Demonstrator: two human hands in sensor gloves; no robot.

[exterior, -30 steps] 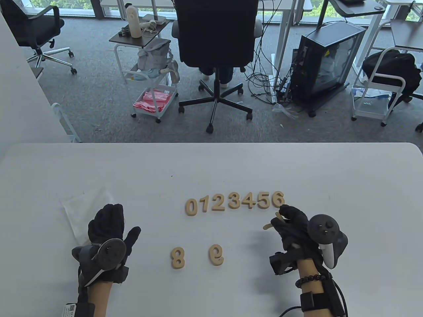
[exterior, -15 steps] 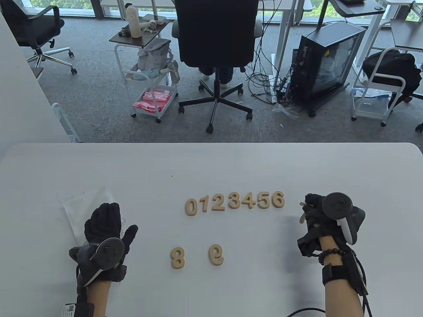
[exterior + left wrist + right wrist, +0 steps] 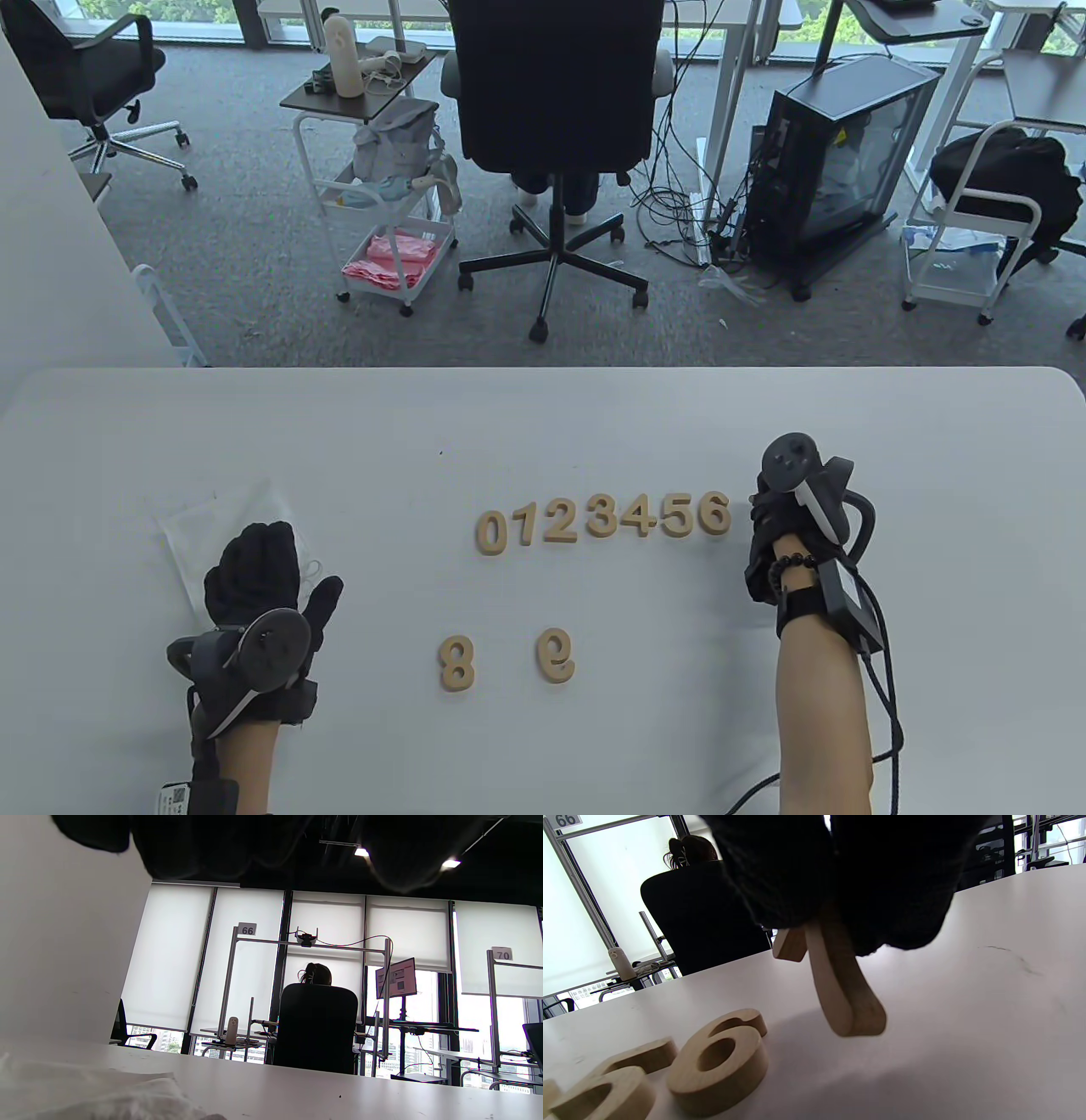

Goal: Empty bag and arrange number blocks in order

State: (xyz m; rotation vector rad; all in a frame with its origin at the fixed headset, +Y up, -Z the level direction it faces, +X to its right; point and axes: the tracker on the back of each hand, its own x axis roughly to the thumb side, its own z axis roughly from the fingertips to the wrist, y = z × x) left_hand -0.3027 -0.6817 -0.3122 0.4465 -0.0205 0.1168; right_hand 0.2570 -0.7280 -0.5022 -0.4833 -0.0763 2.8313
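Holding a pale wooden number block shaped like a 7 [image 3: 835,984] edge-down, the right hand [image 3: 785,531] is stationed just to the right of the flat wooden 6 block [image 3: 714,513], which serves as the reference landmark. The 7 is gripped at its upper part between the gloved fingers [image 3: 780,870]; its lower tip is poised just above the white table [image 3: 543,424] or barely touching it, which of the two cannot be told. This grip is judged to serve placement as the next digit, since the slot beside the 6 is the one open position at the row's end.

Left of the 6, the wooden row of blocks 0 to 5 [image 3: 577,522] is laid flat and closely spaced, reading in order. The wooden 8 block [image 3: 456,663] and the wooden 9 block [image 3: 556,654] are parked nearer the person than the 6 and to its left, well apart from the row, evidently awaiting their turn.

The right wrist is bent so that the fingers point down at the table, with the tracker turned up and away from the person.

Far left of the 6, the left hand [image 3: 254,586] is rested palm-down on the crumpled translucent plastic bag [image 3: 204,526], fingers loosely spread and gripping nothing; the emptied bag is judged to be pinned clear of the work.
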